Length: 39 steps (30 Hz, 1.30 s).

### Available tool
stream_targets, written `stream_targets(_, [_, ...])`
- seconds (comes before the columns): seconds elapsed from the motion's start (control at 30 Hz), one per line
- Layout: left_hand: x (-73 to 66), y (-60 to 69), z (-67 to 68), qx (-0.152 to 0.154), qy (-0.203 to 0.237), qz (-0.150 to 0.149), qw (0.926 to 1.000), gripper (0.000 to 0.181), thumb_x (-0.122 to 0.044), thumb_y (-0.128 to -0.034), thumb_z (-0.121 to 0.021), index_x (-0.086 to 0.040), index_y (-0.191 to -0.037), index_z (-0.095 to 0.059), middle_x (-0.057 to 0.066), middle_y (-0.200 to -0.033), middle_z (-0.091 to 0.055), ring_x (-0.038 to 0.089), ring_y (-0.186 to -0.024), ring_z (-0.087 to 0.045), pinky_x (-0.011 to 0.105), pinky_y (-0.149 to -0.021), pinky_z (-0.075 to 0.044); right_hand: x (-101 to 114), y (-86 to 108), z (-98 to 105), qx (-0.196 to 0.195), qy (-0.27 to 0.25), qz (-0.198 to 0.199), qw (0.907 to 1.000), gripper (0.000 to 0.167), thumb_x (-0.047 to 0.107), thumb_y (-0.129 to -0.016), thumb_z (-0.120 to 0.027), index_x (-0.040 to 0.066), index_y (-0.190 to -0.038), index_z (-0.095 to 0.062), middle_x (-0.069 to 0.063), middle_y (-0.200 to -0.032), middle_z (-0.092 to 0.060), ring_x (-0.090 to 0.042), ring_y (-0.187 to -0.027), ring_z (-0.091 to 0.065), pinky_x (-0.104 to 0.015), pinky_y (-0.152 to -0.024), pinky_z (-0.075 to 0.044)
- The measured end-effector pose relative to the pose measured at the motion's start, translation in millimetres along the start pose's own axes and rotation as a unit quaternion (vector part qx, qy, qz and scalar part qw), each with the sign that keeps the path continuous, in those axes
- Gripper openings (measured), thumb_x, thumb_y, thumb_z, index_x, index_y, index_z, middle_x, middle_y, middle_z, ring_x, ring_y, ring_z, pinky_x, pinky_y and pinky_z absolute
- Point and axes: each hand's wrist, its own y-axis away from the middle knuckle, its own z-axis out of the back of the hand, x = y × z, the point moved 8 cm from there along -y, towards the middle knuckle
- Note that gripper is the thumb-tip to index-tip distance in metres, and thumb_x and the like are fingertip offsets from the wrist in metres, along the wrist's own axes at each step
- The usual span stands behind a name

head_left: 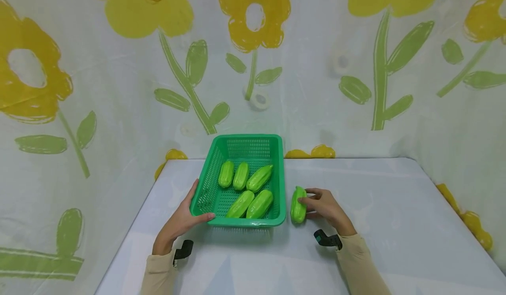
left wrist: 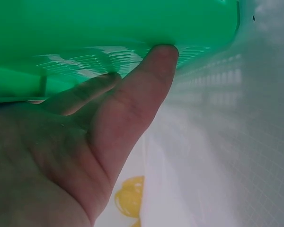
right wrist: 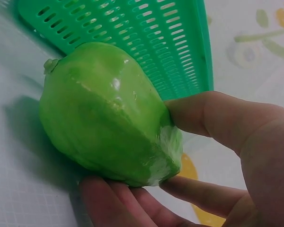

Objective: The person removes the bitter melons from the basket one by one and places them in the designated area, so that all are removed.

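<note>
A green plastic basket point(head_left: 282, 176) with slotted walls stands on the table, several glossy, ridged green papayas point(head_left: 259, 204) lying inside it. My left hand point(head_left: 179, 220) holds the basket's near left corner, thumb on the front rim. In the left wrist view, the thumb point(left wrist: 137, 99) bears on the green plastic, and the other fingers are partly hidden. Just right of the basket, another green papaya point(head_left: 298, 205) is gripped by my right hand point(head_left: 326, 207). The right wrist view has this papaya point(right wrist: 104, 113) between thumb and fingers, its stem nub facing away from the palm.
The white table point(head_left: 387, 216) extends to the right and in front of the basket. Behind and at the sides hangs a pale cloth point(head_left: 308, 75) printed with yellow flowers. Each wrist wears a small black camera point(head_left: 327, 238).
</note>
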Motion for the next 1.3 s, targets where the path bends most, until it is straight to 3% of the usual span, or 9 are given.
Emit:
stream_targets(0.6, [-1.9, -2.8, 0.4, 0.005, 0.007, -0.014, 0.9999, 0.123, -0.027, -0.0831, -0.084, -0.028, -0.167, 0.006, 0.012, -0.176, 0.0, 0.045, -0.16, -0.007, 0.075, -0.12, -0.02, 2, 1.9, -2, -0.02, 0.053, 0.016, 0.9982, 0.072, 0.032, -0.094, -0.075, -0.005, -0.149, -0.049, -0.029, -0.13, -0.064, -0.018, -0.088, -0.071, -0.036, -0.08, -0.064])
stream_targets(1.03, [1.7, -0.8, -1.0, 0.003, 0.005, 0.0, 1.0, 0.123, -0.028, -0.0834, -0.084, -0.028, -0.167, 0.006, 0.011, -0.176, 0.0, 0.045, -0.16, -0.007, 0.074, -0.121, -0.02, 3, 5.2, -4, -0.023, 0.09, 0.006, 0.9957, 0.071, 0.033, -0.094, -0.074, -0.004, -0.149, -0.049, -0.028, -0.128, -0.065, -0.019, -0.085, -0.07, -0.034, -0.078, -0.063])
stream_targets(1.3, [1.2, -0.5, -0.1, 0.003, 0.008, -0.001, 1.0, 0.124, -0.028, -0.0833, -0.084, -0.028, -0.167, 0.006, 0.011, -0.176, 0.0, 0.045, -0.16, -0.007, 0.074, -0.121, -0.02, 10, 8.3, -6, -0.007, 0.112, 0.02, 0.9935, 0.073, 0.037, -0.097, -0.071, -0.006, -0.15, -0.046, -0.03, -0.128, -0.065, -0.021, -0.085, -0.072, -0.035, -0.076, -0.063])
